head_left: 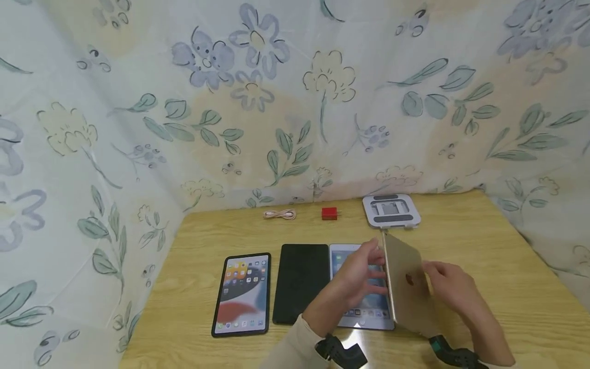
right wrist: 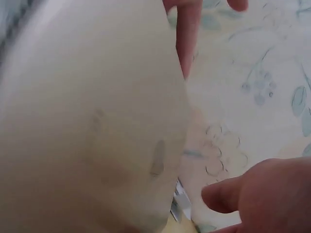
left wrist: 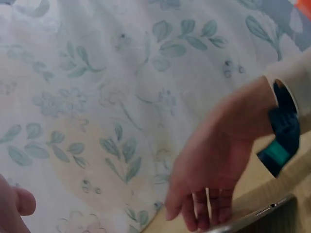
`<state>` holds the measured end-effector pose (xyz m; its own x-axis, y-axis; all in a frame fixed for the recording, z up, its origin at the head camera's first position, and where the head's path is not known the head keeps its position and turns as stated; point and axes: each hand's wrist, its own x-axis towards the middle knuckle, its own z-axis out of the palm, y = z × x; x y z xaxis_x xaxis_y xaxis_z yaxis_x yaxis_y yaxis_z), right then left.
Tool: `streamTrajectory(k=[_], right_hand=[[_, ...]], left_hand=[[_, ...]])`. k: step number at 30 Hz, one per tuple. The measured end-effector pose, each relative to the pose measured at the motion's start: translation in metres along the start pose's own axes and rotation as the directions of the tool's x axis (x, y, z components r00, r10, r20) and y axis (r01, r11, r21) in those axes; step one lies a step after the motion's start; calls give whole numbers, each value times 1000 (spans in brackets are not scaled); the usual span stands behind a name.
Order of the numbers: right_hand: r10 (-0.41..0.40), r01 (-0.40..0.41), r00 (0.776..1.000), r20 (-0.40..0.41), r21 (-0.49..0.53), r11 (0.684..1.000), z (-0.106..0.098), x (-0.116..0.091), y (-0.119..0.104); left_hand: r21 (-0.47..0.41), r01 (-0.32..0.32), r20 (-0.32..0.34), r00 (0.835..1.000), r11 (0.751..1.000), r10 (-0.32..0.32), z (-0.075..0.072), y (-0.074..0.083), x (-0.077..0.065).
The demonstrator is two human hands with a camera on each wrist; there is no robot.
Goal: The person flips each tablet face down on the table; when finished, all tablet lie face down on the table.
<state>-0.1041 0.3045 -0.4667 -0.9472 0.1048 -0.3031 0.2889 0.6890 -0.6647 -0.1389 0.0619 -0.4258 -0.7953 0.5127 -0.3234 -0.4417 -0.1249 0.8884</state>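
Observation:
A gold tablet (head_left: 409,287) stands tilted on edge, its back with a dark logo facing right. My left hand (head_left: 357,277) is at its left face, fingers spread and fairly straight. On the other side my right hand (head_left: 454,289) has its fingertips at the tablet's right edge; in the left wrist view those fingers (left wrist: 199,208) point straight down to the edge. In the right wrist view the gold back (right wrist: 97,121) fills the left half, and the right thumb (right wrist: 221,194) is apart from it. Beneath the left hand lies a white-framed tablet (head_left: 364,323) with its screen lit, partly covered.
Left of these lie a black flat slab (head_left: 301,279) and a black-framed tablet (head_left: 241,294) with a lit screen. Along the back are a coiled cable (head_left: 279,214), a red charger plug (head_left: 329,213) and a folded grey stand (head_left: 392,211). A floral cloth (head_left: 286,128) hangs behind the wooden table (head_left: 198,230).

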Motion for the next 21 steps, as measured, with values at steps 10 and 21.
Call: streamTrajectory(k=[10, 21], right_hand=[[11, -11, 1000, -4, -22, 1000, -17, 12, 23], [21, -20, 1000, -19, 50, 999, -25, 16, 37]], left_hand=[[-165, 82, -25, 996, 983, -87, 6, -28, 20], [-211, 113, -57, 990, 971, -128, 19, -31, 32]])
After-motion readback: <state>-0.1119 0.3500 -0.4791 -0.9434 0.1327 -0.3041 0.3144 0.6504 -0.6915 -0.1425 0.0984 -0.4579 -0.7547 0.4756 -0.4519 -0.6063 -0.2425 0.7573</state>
